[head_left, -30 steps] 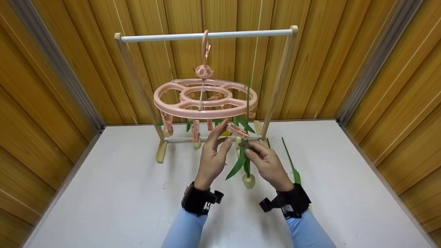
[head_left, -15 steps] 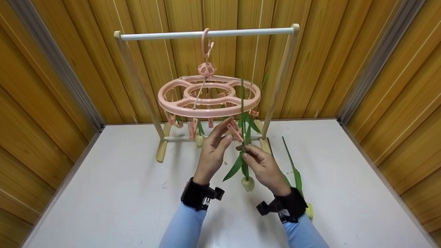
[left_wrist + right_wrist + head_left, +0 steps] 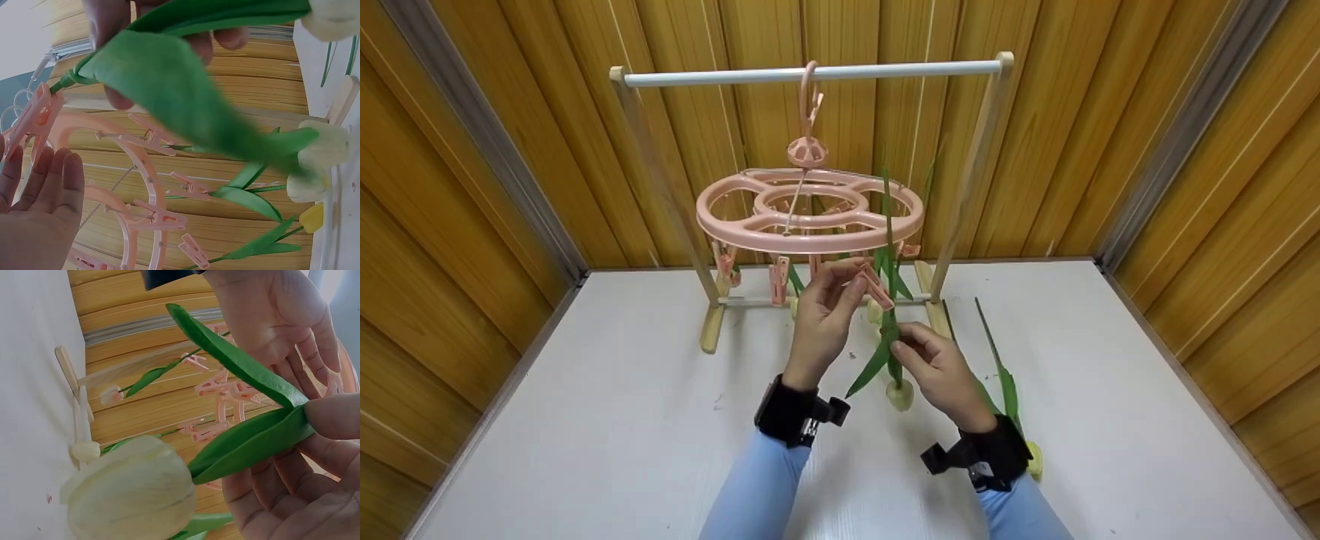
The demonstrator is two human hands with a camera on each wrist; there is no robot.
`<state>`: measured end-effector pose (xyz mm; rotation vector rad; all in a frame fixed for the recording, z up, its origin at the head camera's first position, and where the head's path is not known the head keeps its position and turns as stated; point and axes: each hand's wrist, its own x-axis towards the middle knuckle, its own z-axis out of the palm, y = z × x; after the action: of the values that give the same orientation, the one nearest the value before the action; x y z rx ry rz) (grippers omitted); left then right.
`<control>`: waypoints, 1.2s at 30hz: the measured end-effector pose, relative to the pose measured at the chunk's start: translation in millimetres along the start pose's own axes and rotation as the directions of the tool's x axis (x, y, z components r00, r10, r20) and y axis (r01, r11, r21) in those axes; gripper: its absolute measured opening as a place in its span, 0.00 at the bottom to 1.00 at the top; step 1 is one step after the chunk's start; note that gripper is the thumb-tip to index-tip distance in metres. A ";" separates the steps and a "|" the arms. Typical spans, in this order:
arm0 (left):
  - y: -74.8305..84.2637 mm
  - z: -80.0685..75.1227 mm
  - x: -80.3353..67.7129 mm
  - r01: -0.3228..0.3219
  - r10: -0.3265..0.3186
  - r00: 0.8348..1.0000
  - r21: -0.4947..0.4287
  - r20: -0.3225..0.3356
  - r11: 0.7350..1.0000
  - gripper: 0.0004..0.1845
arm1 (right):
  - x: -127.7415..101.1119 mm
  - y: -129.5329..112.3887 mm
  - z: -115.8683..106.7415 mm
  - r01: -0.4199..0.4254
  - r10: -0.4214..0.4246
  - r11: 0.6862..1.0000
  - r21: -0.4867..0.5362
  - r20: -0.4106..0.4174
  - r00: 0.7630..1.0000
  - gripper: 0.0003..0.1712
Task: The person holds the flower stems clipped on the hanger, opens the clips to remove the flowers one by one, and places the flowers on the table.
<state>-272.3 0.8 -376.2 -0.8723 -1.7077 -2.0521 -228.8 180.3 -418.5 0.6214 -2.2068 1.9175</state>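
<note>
My left hand (image 3: pixel 819 322) pinches the handle end of a pink clothespin (image 3: pixel 875 288) under the hanger's front rim. In the left wrist view the clothespin (image 3: pixel 35 121) meets the green stem of a white artificial tulip; whether its jaws grip the stem I cannot tell. With thumb and fingers, my right hand (image 3: pixel 937 367) holds that tulip (image 3: pixel 899 395) by the stem and leaf base, bloom down and stem up past the ring. Its bloom (image 3: pixel 132 489) and leaves fill much of the right wrist view. The pink clip hanger (image 3: pixel 810 244) hangs by its hook above both hands.
A wooden stand with a white rod (image 3: pixel 885 72) carries the hanger. Several tulips hang bloom down from other clothespins, including a yellow one (image 3: pixel 311 217). On the white table (image 3: pixel 622 435), another tulip (image 3: pixel 1009 390) lies beside my right forearm. Wood-patterned walls enclose the table.
My left thumb and fingers have closed onto the clothespin's handles. My right hand has shifted slightly lower with the tulip. The hanger has swayed right and then back left.
</note>
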 end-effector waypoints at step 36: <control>11.6 -23.3 -14.3 0.020 -0.020 1.000 0.257 -0.001 0.966 0.13 | -4.8 -4.3 -4.8 0.025 -0.039 0.989 -0.143 -0.095 0.995 0.12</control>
<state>-260.1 -26.1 -378.6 -0.7749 -1.9354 -1.7879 -223.5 185.6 -415.6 0.5255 -2.2338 1.7181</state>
